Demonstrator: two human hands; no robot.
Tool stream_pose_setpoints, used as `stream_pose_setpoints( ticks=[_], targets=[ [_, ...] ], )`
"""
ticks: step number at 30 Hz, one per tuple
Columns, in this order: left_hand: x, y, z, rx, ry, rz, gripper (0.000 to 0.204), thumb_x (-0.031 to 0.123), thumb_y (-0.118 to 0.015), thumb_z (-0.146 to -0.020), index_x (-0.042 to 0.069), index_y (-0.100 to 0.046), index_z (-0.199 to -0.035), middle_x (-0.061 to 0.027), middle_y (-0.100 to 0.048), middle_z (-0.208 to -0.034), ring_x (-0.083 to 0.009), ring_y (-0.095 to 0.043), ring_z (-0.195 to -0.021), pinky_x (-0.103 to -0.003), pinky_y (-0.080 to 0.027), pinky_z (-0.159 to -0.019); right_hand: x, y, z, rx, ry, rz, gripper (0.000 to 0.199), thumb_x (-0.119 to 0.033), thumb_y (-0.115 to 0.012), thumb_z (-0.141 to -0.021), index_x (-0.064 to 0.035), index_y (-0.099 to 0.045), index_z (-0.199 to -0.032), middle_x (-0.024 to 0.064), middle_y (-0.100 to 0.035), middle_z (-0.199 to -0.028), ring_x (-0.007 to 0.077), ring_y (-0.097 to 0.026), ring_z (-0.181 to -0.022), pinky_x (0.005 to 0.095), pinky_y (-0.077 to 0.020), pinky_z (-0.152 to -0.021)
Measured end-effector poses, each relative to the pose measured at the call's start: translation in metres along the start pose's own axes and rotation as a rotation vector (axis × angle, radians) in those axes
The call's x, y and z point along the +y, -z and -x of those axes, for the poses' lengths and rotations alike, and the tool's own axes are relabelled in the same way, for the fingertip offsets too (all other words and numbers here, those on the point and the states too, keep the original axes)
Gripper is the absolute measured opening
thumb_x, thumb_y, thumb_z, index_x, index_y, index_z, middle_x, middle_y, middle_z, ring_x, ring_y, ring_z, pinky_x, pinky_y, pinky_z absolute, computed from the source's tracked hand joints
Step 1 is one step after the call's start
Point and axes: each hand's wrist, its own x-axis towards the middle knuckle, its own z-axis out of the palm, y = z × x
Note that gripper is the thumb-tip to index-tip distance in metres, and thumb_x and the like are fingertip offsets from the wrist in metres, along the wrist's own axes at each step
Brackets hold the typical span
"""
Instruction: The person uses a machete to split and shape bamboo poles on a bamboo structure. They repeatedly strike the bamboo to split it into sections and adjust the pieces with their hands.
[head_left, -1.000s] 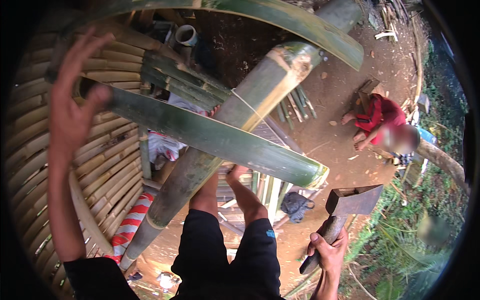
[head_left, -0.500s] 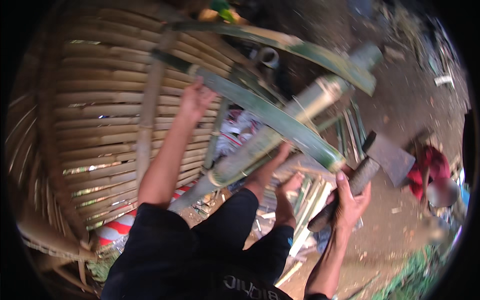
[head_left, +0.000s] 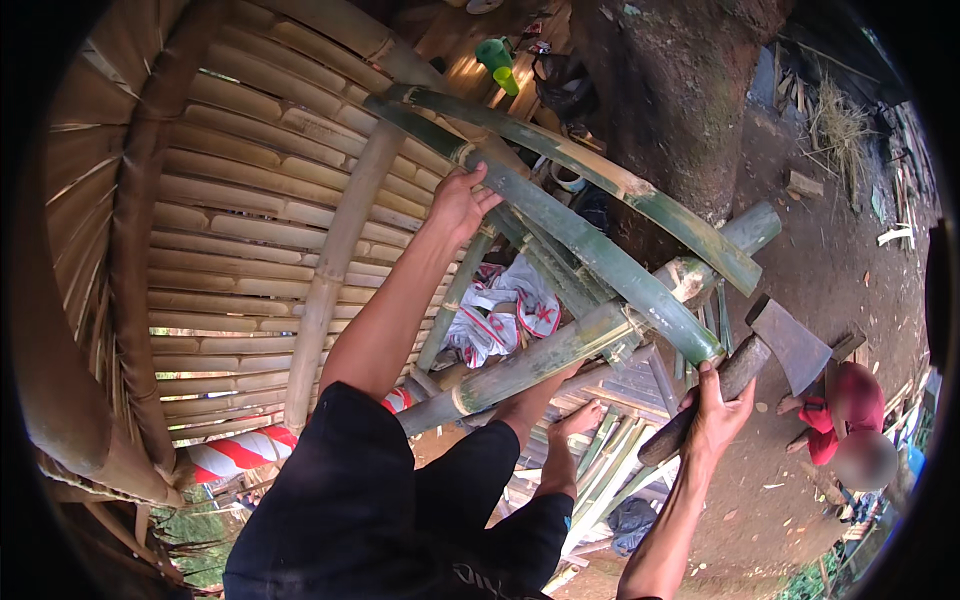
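The left hand (head_left: pixel 462 205) has its grip on the near edge of a green bamboo strip (head_left: pixel 590 250), towards its upper-left part, while the right hand (head_left: pixel 715 415) has its grip wrapped around the wooden handle of a hatchet (head_left: pixel 795 345), thumb tip at the strip's lower-right end. The strip slants across in front of a thick bamboo pole (head_left: pixel 540 365), whether touching it I cannot tell, with a 2nd split length (head_left: pixel 640 190) beyond. A slatted bamboo panel (head_left: pixel 235 240) fills the left, and 1 person in red (head_left: pixel 850 395) sits at the right.
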Motion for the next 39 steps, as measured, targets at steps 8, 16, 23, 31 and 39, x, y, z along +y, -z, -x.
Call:
stream_pose_setpoints(
  ticks=[8,16,23,31,39],
  targets=[
    [0.000,-0.007,-0.021,0.044,0.030,-0.026,0.016,0.014,-0.056,-0.098,0.005,-0.052,-0.111,-0.0088,-0.059,-0.108,-0.0251,-0.059,-0.105,-0.040,-0.050,-0.096,-0.008,-0.010,-0.017,0.015,0.051,-0.021,0.028,-0.019,-0.072,-0.088,-0.0040,-0.053,-0.102,0.0009,-0.054,-0.063,0.0094,-0.050,-0.044,0.0234,-0.0373,-0.040],
    [-0.006,-0.012,-0.028,0.029,0.026,0.004,0.019,0.015,-0.056,-0.098,0.003,-0.052,-0.112,-0.0129,-0.061,-0.113,-0.0260,-0.061,-0.104,-0.041,-0.050,-0.100,-0.016,-0.013,-0.029,0.038,0.046,-0.036,0.028,-0.019,-0.073,-0.088,-0.0045,-0.054,-0.101,0.0000,-0.054,-0.063,0.0087,-0.050,-0.044,0.0227,-0.0381,-0.040],
    [-0.009,-0.009,-0.041,0.059,0.040,0.063,0.022,0.011,-0.058,-0.096,0.000,-0.050,-0.113,-0.0174,-0.059,-0.116,-0.0301,-0.057,-0.114,-0.044,-0.046,-0.105,-0.014,-0.012,-0.040,0.026,0.035,-0.054,0.026,-0.018,-0.073,-0.087,-0.0046,-0.053,-0.099,0.0001,-0.055,-0.064,0.0087,-0.051,-0.044,0.0226,-0.0396,-0.039],
    [-0.012,-0.007,-0.050,0.054,0.025,0.055,0.030,0.015,-0.059,-0.096,-0.001,-0.048,-0.119,-0.0155,-0.057,-0.118,-0.0319,-0.055,-0.115,-0.049,-0.045,-0.106,-0.008,-0.011,-0.053,0.010,0.053,-0.100,0.029,-0.016,-0.073,-0.085,-0.0038,-0.054,-0.104,0.0014,-0.058,-0.066,0.0092,-0.052,-0.044,0.0229,-0.0406,-0.039],
    [-0.013,-0.011,-0.051,0.059,0.054,0.015,0.022,0.011,-0.056,-0.097,0.001,-0.049,-0.115,-0.0167,-0.059,-0.119,-0.0288,-0.058,-0.115,-0.043,-0.048,-0.104,-0.006,-0.010,-0.054,0.023,0.029,-0.128,0.027,-0.014,-0.072,-0.085,-0.0035,-0.053,-0.101,0.0020,-0.058,-0.066,0.0094,-0.052,-0.044,0.0237,-0.0409,-0.039]
  ],
)
